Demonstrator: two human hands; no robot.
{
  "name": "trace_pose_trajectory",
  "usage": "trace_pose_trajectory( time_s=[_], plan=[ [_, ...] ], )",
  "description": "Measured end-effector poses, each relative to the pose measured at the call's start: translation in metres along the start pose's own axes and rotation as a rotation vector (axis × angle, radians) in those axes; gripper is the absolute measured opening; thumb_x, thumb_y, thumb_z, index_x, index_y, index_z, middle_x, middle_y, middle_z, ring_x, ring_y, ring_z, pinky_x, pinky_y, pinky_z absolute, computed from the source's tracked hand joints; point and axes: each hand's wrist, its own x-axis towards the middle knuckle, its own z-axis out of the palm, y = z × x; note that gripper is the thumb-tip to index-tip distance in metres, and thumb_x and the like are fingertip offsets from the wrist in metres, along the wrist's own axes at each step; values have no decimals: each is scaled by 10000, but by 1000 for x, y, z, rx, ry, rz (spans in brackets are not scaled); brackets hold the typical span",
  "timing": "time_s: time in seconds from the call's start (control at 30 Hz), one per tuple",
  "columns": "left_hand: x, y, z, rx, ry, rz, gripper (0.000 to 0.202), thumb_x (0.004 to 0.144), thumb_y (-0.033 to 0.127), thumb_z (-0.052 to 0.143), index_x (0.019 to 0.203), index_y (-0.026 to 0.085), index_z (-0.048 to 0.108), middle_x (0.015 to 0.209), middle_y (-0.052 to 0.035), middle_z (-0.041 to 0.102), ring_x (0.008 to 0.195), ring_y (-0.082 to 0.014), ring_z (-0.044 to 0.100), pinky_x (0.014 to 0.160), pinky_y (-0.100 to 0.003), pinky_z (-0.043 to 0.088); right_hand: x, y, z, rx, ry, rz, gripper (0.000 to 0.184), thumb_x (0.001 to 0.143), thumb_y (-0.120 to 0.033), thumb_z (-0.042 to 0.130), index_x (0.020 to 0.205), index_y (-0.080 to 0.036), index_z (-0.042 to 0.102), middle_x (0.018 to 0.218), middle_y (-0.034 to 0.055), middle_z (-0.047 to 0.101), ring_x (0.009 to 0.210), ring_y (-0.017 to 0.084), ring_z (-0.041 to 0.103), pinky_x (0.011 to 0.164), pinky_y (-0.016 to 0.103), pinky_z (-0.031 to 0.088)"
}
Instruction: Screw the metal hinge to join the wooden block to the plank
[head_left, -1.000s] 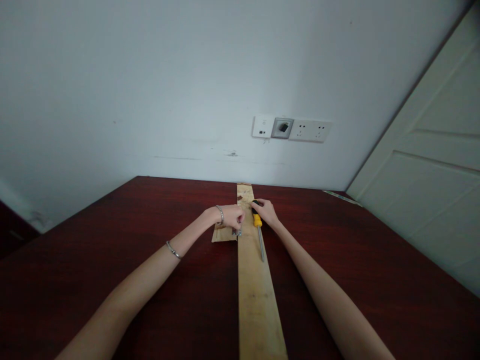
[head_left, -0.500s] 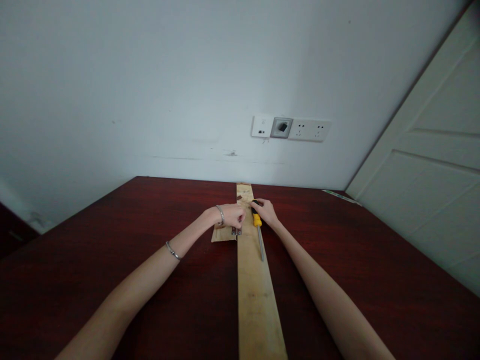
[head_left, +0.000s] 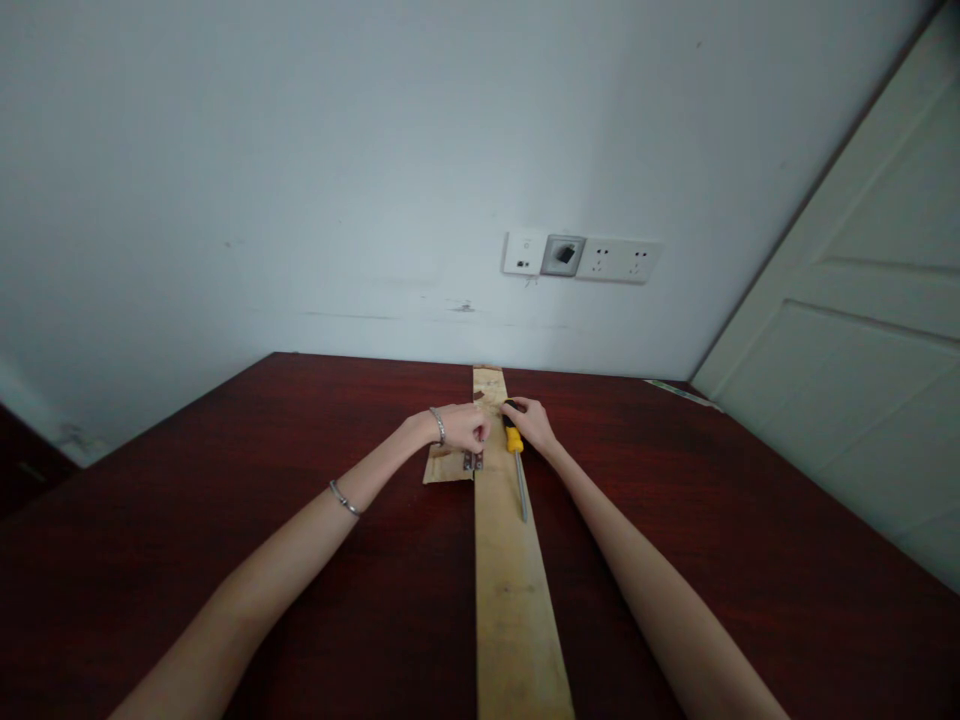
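— Where's the screwdriver [head_left: 516,455]?
— Lying on the plank [head_left: 510,580], tip toward the person. The right hand [head_left: 531,422] is closed around its handle end.
— And the left hand [head_left: 463,428]?
— Curled, fingertips on the hinge [head_left: 472,461], where a board [head_left: 446,468] meets the plank's left edge. Can't tell if it grips. Everything's on the table [head_left: 225,480].

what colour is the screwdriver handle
Yellow with a black end, seen in the head view: the screwdriver lies on the wooden plank, its handle under the right hand.
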Motion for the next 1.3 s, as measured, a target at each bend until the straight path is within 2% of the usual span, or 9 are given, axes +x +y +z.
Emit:
trace_pose_trajectory(
  time_s=[0.13, 0.3, 0.53, 0.73, 0.97, 1.3],
  plan=[
    [2, -4, 5, -52, 22, 22, 46, 680, 179, 649, 710, 152, 672, 632, 16, 626, 577, -100, 545, 482, -175, 315, 0, 1, 0, 4, 2, -1, 289, 707, -334, 539, 803, -127, 716, 773, 54, 705, 706, 171, 601, 639, 238, 433],
    [8, -20, 17, -161, 29, 92, 40, 666, 153, 677, 700, 136, 666, 596, 33, 597, 548, -77, 523, 502, -156, 329, 0, 0, 0, 4, 6, -2, 290, 709, -334, 534, 797, -124, 712, 779, 57, 705, 703, 172, 602, 642, 241, 435],
    [8, -33, 21, -340, -28, 126, 37, 680, 132, 676, 713, 122, 664, 597, 36, 604, 546, -72, 524, 527, -151, 357, 0, 1, 0, 9, 0, -6, 299, 706, -333, 534, 813, -120, 714, 773, 62, 703, 721, 183, 613, 643, 247, 436],
    [8, -30, 20, -253, -10, 81, 39, 664, 146, 678, 685, 118, 660, 583, 28, 594, 528, -80, 510, 506, -166, 343, 0, 3, 1, 15, -4, -6, 305, 709, -347, 535, 816, -125, 716, 775, 58, 706, 718, 181, 615, 639, 247, 446],
    [10, -27, 20, -172, 16, 104, 44, 643, 120, 660, 687, 125, 660, 573, 35, 582, 518, -76, 492, 495, -165, 324, 2, 4, 1, 4, -6, -7, 288, 710, -339, 549, 819, -132, 717, 801, 59, 711, 719, 176, 613, 669, 251, 454],
    [8, -24, 14, -188, 58, 138, 41, 673, 130, 672, 713, 122, 667, 591, 31, 590, 538, -74, 504, 524, -161, 339, 2, 4, 1, -9, -16, -3, 300, 717, -367, 550, 809, -130, 710, 805, 61, 710, 717, 176, 614, 670, 246, 450]
  ],
)
